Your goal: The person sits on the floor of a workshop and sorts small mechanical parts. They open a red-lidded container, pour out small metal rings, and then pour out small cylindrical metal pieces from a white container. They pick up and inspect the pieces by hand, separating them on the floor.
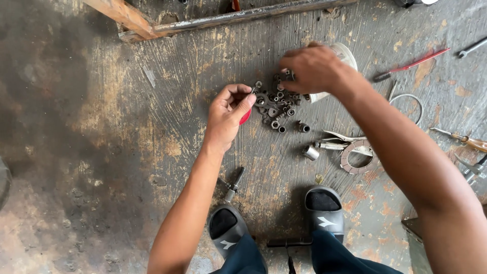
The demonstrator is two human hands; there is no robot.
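Right hand [312, 67] picks nuts [278, 104] beside white container [344, 57].

left hand [229, 109]: fingers curled, pinching, arm extended | right hand [310, 67]: knuckles up, fingertips down, grip probably closed

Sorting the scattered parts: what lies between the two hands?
Head view: a pile of small metal nuts and washers lies between the left hand and right hand.
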